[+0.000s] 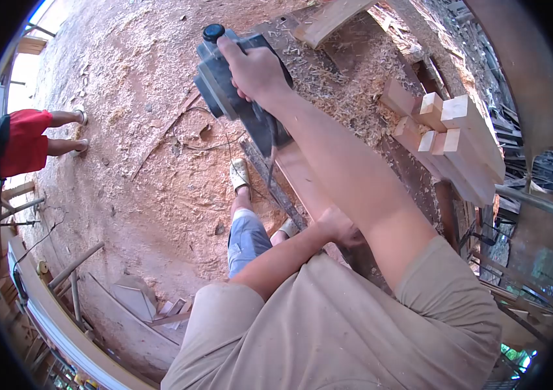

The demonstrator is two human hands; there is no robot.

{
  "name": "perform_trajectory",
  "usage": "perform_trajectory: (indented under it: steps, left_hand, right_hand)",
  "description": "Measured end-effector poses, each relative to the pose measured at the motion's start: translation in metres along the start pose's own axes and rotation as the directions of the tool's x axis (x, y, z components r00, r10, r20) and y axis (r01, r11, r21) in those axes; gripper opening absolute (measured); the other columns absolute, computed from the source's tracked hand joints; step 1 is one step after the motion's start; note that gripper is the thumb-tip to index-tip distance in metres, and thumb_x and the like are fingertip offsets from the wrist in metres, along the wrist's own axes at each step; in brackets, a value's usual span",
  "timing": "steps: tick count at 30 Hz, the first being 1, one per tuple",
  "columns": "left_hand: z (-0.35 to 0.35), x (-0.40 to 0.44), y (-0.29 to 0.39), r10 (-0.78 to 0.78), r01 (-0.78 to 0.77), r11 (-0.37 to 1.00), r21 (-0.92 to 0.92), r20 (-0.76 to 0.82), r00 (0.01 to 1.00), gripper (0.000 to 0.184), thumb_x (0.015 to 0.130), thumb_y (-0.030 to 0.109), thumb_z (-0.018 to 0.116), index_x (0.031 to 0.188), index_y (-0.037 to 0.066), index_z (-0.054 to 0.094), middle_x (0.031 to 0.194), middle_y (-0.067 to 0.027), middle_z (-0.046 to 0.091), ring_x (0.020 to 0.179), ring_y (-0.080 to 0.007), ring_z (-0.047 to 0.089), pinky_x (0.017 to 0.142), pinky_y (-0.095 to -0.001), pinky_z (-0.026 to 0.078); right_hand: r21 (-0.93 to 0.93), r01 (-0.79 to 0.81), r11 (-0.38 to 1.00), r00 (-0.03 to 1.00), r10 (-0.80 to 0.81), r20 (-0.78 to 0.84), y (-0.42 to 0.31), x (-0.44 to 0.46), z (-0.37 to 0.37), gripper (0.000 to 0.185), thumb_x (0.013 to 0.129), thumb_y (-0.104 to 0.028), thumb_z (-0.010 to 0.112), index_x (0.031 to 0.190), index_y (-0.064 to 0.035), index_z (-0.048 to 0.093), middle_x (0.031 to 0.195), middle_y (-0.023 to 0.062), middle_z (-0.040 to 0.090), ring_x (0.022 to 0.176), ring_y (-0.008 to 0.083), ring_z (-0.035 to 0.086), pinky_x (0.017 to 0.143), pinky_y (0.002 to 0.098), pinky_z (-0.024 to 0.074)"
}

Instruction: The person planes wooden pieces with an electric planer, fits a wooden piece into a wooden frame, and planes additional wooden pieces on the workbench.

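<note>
1. The planer [223, 88], a grey-blue tool with a round black knob, lies just short of 12 o'clock from the middle of the view.
2. The right hand [260, 71] has a closed grip on the planer's handle, fingers curled round it and thumb reaching along the top toward the knob.
3. A dark cord [270, 159] hangs from the tool toward 6 o'clock.
4. A pinkish wooden board [299, 175] runs from just below the planer toward 5 o'clock, with a rough, dark strip [273, 182] along its left side.
5. The left hand [341, 227] is at 4 o'clock, by the board and partly behind the right forearm; how far its grip is open, or whether it has hold of anything, I cannot tell.
6. On the brown surface [361, 42], strewn with shavings, a pale plank [335, 23] lies between 12 and 1 o'clock.
7. Stacked wooden pieces [468, 156] stand between 2 and 3 o'clock.
8. Shavings also cover the ground [133, 71] toward 10 o'clock.
9. Between 9 and 10 o'clock stands another person in red shorts [26, 143].
</note>
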State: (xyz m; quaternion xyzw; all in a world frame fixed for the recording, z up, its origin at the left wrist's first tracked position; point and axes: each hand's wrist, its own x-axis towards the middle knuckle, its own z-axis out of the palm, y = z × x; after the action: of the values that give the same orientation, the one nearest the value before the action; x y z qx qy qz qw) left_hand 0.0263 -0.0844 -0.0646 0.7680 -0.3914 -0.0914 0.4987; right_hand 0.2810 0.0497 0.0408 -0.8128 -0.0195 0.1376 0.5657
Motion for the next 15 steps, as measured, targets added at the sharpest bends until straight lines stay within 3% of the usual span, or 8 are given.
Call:
perform_trajectory:
  steps: [1,3,5,8,10,12,15]
  left_hand:
    - [-0.008,0.001,0.005,-0.068,0.070,0.997,-0.037,0.056,0.996,0.051,0.080,0.048,0.066,0.121,0.018,0.064,0.122,-0.0124,0.063,0.109,-0.0370,0.060,0.090,-0.0455,0.052]
    - [0.002,0.003,-0.004,-0.022,0.022,1.000,-0.012,0.013,1.000,0.051,0.079,0.047,0.066,0.121,0.018,0.063,0.122,-0.0127,0.063,0.109,-0.0367,0.060,0.089,-0.0455,0.052]
    - [0.005,0.004,-0.012,0.040,-0.040,0.999,0.023,-0.026,0.999,0.050,0.079,0.046,0.067,0.120,0.018,0.063,0.122,-0.0129,0.063,0.110,-0.0364,0.060,0.089,-0.0454,0.052]
    - [0.000,0.004,-0.009,0.160,-0.160,0.987,0.008,-0.159,0.974,0.044,0.077,0.040,0.070,0.113,0.015,0.066,0.108,-0.0135,0.067,0.097,-0.0357,0.064,0.079,-0.0460,0.054]
    - [-0.018,-0.001,-0.007,0.218,-0.238,0.955,-0.178,-0.128,0.968,0.029,0.077,0.034,0.072,0.093,0.009,0.069,0.082,-0.0127,0.067,0.077,-0.0367,0.065,0.066,-0.0454,0.053]
    - [-0.032,-0.022,0.004,0.198,-0.210,0.975,-0.073,-0.144,0.970,0.025,0.076,0.029,0.073,0.071,0.005,0.065,0.063,-0.0119,0.060,0.061,-0.0367,0.060,0.058,-0.0445,0.049]
    - [-0.092,-0.062,0.053,0.254,-0.270,0.960,-0.076,-0.176,0.951,0.035,0.076,0.027,0.076,0.056,0.009,0.054,0.057,-0.0093,0.053,0.054,-0.0316,0.057,0.051,-0.0427,0.044]
  right_hand:
    - [0.065,-0.009,0.998,0.999,0.007,0.033,-0.001,0.004,0.002,0.059,0.091,-0.057,0.058,0.066,-0.0027,0.058,0.054,0.0053,0.057,0.041,0.0133,0.054,0.038,0.0276,0.0414]
    - [0.083,-0.068,0.994,0.994,0.060,0.095,-0.006,-0.004,-0.006,0.057,0.092,-0.056,0.057,0.076,-0.0021,0.060,0.059,0.0043,0.058,0.044,0.0130,0.054,0.041,0.0277,0.0422]
    - [0.313,-0.163,0.936,0.953,0.068,0.294,-0.004,-0.011,-0.016,0.057,0.094,-0.058,0.054,0.087,-0.0020,0.060,0.064,0.0030,0.057,0.049,0.0123,0.054,0.044,0.0276,0.0430]
    - [0.273,-0.204,0.940,0.941,0.111,0.320,0.001,-0.037,-0.028,0.056,0.096,-0.058,0.052,0.093,-0.0029,0.058,0.065,0.0026,0.056,0.051,0.0118,0.053,0.046,0.0278,0.0430]
    - [0.253,-0.232,0.939,0.939,0.148,0.312,0.007,-0.066,-0.038,0.054,0.097,-0.056,0.051,0.092,-0.0030,0.058,0.063,0.0028,0.056,0.050,0.0117,0.052,0.045,0.0272,0.0423]
    - [0.252,-0.260,0.932,0.935,0.179,0.305,0.021,-0.108,-0.053,0.052,0.098,-0.054,0.050,0.093,-0.0030,0.058,0.062,0.0026,0.055,0.049,0.0111,0.052,0.044,0.0261,0.0414]
    - [0.275,-0.264,0.925,0.940,0.182,0.289,0.044,-0.185,-0.080,0.045,0.101,-0.047,0.050,0.094,-0.0034,0.058,0.061,0.0018,0.055,0.048,0.0095,0.051,0.044,0.0249,0.0405]
